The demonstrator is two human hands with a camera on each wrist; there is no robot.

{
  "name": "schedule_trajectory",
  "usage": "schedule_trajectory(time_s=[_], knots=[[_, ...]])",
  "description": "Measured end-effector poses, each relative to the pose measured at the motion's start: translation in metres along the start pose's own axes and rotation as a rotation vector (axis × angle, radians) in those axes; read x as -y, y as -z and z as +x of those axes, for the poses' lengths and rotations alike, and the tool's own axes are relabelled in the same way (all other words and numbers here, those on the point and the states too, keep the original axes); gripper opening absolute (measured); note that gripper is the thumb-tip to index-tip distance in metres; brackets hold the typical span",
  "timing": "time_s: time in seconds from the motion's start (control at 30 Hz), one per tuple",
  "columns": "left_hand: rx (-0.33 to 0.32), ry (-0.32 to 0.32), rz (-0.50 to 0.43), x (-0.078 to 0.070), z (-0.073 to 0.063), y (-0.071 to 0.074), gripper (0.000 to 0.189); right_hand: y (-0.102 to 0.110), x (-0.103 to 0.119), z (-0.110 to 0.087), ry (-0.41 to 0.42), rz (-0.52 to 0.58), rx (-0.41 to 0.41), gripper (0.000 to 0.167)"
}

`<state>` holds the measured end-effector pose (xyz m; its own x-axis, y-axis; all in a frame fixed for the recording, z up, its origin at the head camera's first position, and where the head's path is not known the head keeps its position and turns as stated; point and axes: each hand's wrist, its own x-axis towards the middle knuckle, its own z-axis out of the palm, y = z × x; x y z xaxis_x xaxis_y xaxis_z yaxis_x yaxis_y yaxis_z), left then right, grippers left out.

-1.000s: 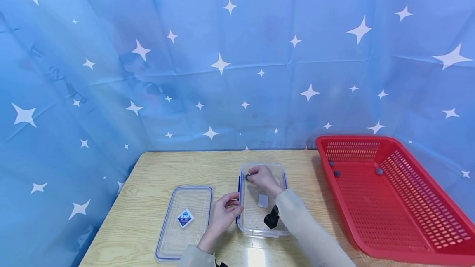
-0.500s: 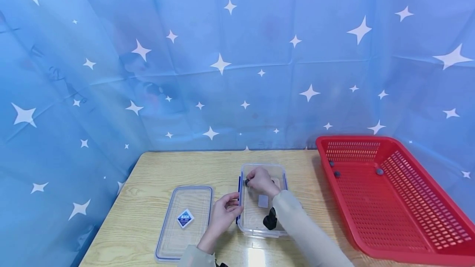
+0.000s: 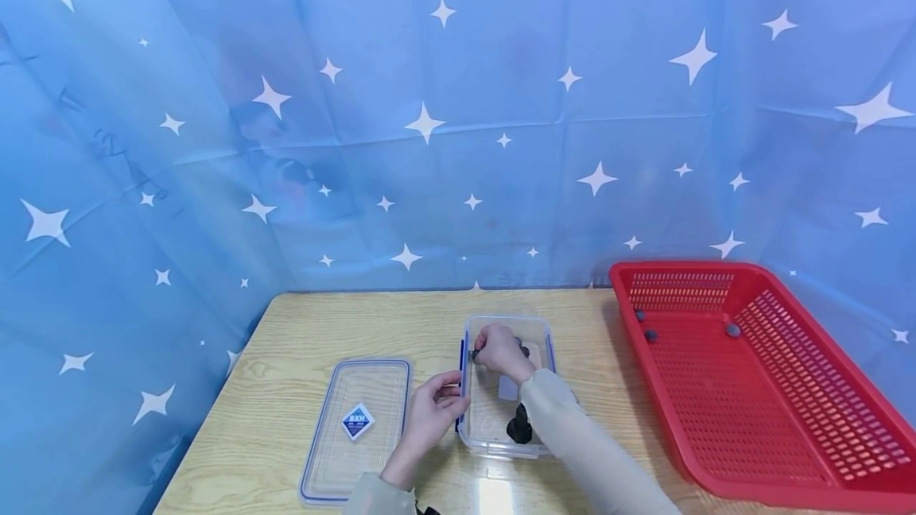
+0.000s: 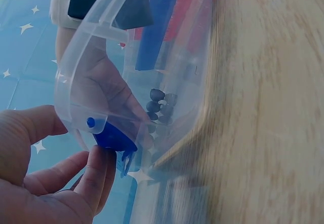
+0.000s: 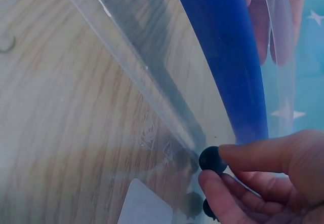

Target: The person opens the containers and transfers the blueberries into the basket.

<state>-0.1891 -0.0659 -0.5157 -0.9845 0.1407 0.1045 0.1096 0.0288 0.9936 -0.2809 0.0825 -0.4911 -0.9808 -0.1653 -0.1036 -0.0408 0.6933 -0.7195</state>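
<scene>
My right hand [image 3: 498, 346] reaches into the clear plastic food container [image 3: 487, 447]. Thumb and fingertips pinch a blueberry [image 5: 211, 159], dark and round, low beside the wall. A second blueberry [image 5: 207, 211] shows under the fingers in the right wrist view. Through the wall, the left wrist view shows several dark blueberries [image 4: 157, 95] in a row at the container's far end. My left hand [image 3: 429, 416] grips the container's left side: its fingers are curled at the rim and touch the blue latch [image 4: 114, 137].
The container's blue-edged lid [image 3: 375, 380] lies flat on the wooden table [image 3: 250, 427] to the left. At the right stands a large red plastic basket [image 3: 730, 396] with 3 blueberries [image 3: 733, 331] in it. A blue curtain with white stars [image 3: 458, 141] hangs behind the table.
My right hand has shifted slightly toward me along the container's left wall, uncovering dark blueberries at the far end. My left hand has stayed in place.
</scene>
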Motion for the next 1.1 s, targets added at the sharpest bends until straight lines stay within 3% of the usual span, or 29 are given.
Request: schedule_trajectory(time_s=[0.13, 0.33, 0.4, 0.67, 0.8, 1.1], knots=[[-0.003, 0.009, 0.002, -0.005, -0.001, 0.0, 0.04, 0.001, 0.002, 0.0, -0.002, -0.02, 0.006, 0.016], [-0.003, 0.003, 0.001, -0.03, -0.008, -0.002, 0.039, -0.001, 0.003, -0.001, -0.002, -0.067, 0.005, 0.016], [-0.002, 0.004, -0.001, -0.033, -0.009, -0.002, 0.039, -0.002, 0.004, -0.001, 0.009, -0.071, -0.001, 0.016], [-0.003, -0.01, 0.003, -0.005, -0.001, -0.001, 0.04, -0.004, 0.003, 0.001, 0.026, -0.129, -0.018, 0.016], [-0.001, -0.018, 0.009, -0.002, 0.0, 0.0, 0.041, -0.003, 0.002, 0.001, 0.038, -0.138, -0.004, 0.012], [-0.009, -0.004, 0.017, -0.002, -0.001, 0.0, 0.041, 0.0, -0.006, 0.0, 0.098, 0.028, 0.012, 0.009]])
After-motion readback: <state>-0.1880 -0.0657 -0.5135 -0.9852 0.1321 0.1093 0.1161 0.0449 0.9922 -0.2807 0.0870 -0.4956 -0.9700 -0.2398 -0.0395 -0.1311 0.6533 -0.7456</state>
